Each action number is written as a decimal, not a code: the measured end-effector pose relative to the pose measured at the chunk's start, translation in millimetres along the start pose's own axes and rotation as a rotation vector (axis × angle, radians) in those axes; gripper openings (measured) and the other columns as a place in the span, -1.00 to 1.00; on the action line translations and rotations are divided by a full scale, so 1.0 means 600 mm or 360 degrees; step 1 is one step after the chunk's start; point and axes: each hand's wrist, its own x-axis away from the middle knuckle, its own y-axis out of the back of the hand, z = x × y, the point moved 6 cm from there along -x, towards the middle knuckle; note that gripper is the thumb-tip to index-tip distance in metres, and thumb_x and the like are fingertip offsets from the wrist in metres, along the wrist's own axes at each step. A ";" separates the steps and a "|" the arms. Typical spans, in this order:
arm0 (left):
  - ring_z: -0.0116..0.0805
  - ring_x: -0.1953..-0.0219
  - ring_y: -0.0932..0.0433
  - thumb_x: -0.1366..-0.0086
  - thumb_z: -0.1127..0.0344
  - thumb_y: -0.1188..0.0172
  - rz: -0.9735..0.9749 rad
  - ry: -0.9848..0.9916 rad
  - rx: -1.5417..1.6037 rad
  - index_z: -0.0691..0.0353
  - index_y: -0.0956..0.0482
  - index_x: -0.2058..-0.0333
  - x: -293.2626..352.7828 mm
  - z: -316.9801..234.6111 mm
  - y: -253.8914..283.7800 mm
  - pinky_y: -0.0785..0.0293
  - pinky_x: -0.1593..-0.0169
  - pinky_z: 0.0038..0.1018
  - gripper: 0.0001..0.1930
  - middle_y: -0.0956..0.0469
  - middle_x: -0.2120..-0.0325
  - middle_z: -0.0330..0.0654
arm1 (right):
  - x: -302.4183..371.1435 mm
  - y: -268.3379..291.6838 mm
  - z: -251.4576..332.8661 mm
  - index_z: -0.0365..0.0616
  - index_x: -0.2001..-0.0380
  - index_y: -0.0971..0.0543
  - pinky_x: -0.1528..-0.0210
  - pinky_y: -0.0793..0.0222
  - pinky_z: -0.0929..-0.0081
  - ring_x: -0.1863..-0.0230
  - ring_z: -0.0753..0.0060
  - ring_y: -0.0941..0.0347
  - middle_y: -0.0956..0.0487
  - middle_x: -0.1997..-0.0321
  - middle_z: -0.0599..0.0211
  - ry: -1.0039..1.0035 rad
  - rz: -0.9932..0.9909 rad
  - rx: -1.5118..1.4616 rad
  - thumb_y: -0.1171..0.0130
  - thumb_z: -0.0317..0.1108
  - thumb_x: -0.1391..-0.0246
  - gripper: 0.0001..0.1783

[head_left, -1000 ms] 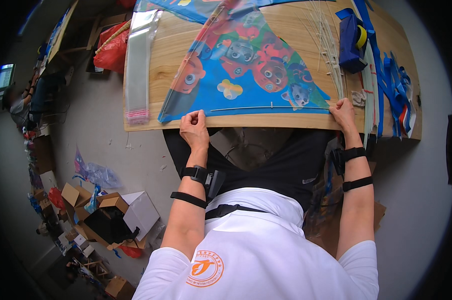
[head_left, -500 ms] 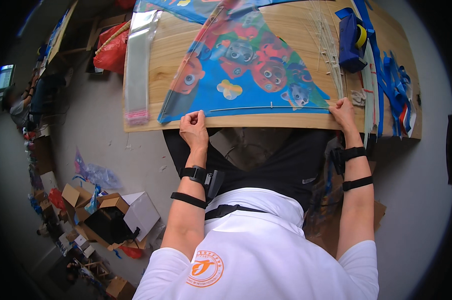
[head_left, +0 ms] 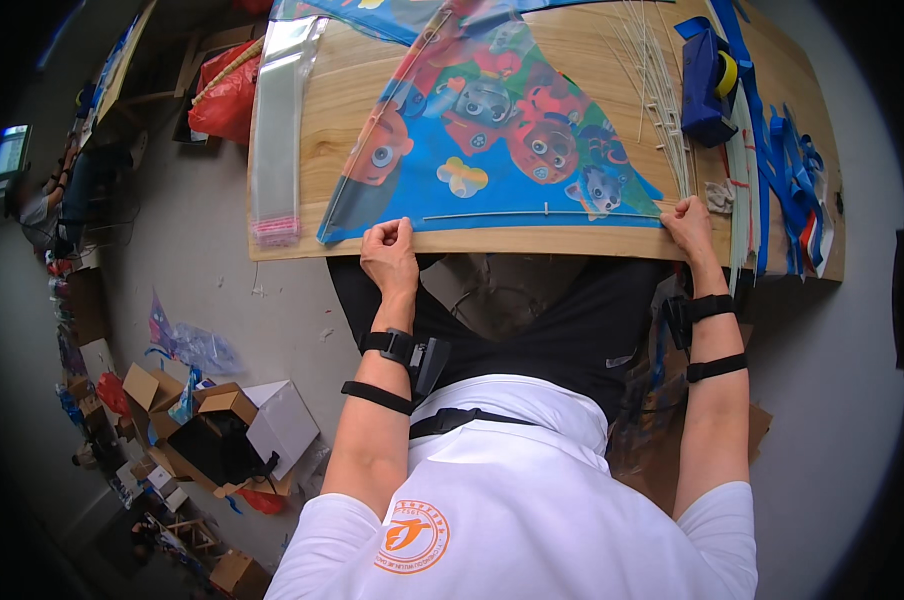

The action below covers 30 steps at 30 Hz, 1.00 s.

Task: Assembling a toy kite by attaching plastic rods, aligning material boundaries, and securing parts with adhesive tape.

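A blue kite (head_left: 412, 205) printed with cartoon animals lies on the wooden table, its lower edge close to the table's front edge. Along that edge runs a thin pale rod (head_left: 502, 214) with a small fitting standing up near its middle. My left hand (head_left: 390, 258) pinches the kite's lower edge, just left of the rod's left end. At the kite's right corner, my right hand (head_left: 689, 228) is closed on the rod's right end; the fingertips hide the exact grip. Another rod (head_left: 367, 130) slants along the kite's left side.
Clear plastic sleeves (head_left: 277, 150) lie on the table's left. To the right are loose thin rods (head_left: 654, 95), a blue tape dispenser (head_left: 709, 95) and blue strips (head_left: 794, 175). A red bag (head_left: 222, 110) sits beyond the table's left edge. Open cardboard boxes (head_left: 227, 410) stand on the floor.
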 end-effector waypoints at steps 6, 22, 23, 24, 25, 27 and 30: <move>-0.43 0.42 -0.50 -0.13 0.15 -0.32 -0.0024 0.0081 -0.0134 0.20 -0.66 0.41 -0.004 0.008 0.000 -0.36 0.19 -0.42 -0.77 -0.53 0.46 -0.31 | -0.002 -0.002 -0.002 -0.19 0.45 -0.45 0.26 -0.44 0.34 0.38 0.19 -0.53 -0.55 0.50 0.20 -0.0009 0.0007 0.0011 -0.38 -0.32 0.26 -0.67; -0.47 0.38 -0.46 -0.18 0.09 -0.28 -0.0164 -0.0149 -0.0367 0.17 -0.65 0.35 0.007 -0.012 0.012 -0.40 0.20 -0.48 -0.74 -0.45 0.32 -0.30 | -0.003 -0.001 0.002 -0.19 0.46 -0.46 0.24 -0.44 0.34 0.37 0.17 -0.52 -0.56 0.48 0.18 -0.0032 0.0038 0.0022 -0.36 -0.32 0.27 -0.68; -0.47 0.38 -0.46 -0.18 0.09 -0.28 -0.0161 -0.0149 -0.0367 0.17 -0.65 0.35 0.007 -0.013 0.012 -0.40 0.20 -0.48 -0.74 -0.45 0.32 -0.30 | -0.004 -0.002 -0.002 -0.19 0.46 -0.46 0.24 -0.44 0.34 0.37 0.17 -0.52 -0.56 0.48 0.18 -0.0034 0.0038 0.0022 -0.36 -0.32 0.27 -0.68; -0.41 0.29 -0.46 -0.16 0.07 -0.28 -0.0082 -0.0051 -0.0275 0.14 -0.64 0.38 0.006 -0.009 0.008 -0.30 0.11 -0.36 -0.75 -0.45 0.26 -0.29 | -0.006 -0.004 -0.009 -0.18 0.46 -0.45 0.25 -0.43 0.36 0.37 0.22 -0.52 -0.55 0.47 0.20 -0.0041 0.0055 0.0016 -0.36 -0.30 0.26 -0.67; -0.35 0.20 -0.47 -0.14 0.05 -0.27 -0.0007 0.0048 -0.0182 0.11 -0.63 0.41 0.005 -0.005 0.004 -0.19 0.02 -0.24 -0.75 -0.45 0.21 -0.29 | -0.007 -0.005 -0.009 -0.17 0.46 -0.44 0.26 -0.43 0.38 0.38 0.28 -0.51 -0.55 0.46 0.22 -0.0044 0.0072 0.0009 -0.36 -0.28 0.25 -0.67; -0.32 0.18 -0.47 -0.14 0.05 -0.27 -0.0026 0.0040 -0.0280 0.10 -0.63 0.42 0.000 -0.001 0.003 -0.19 0.01 -0.23 -0.75 -0.45 0.21 -0.28 | -0.009 -0.007 -0.010 -0.17 0.46 -0.44 0.26 -0.43 0.38 0.37 0.28 -0.50 -0.55 0.46 0.23 -0.0046 0.0070 0.0024 -0.36 -0.28 0.25 -0.67; -0.27 0.16 -0.47 -0.13 0.04 -0.28 -0.0048 0.0021 -0.0469 0.09 -0.64 0.43 -0.002 -0.011 0.004 -0.18 0.00 -0.22 -0.75 -0.47 0.21 -0.26 | -0.008 -0.007 -0.008 -0.16 0.47 -0.45 0.26 -0.43 0.38 0.38 0.29 -0.50 -0.55 0.46 0.24 -0.0058 0.0071 0.0039 -0.36 -0.29 0.25 -0.68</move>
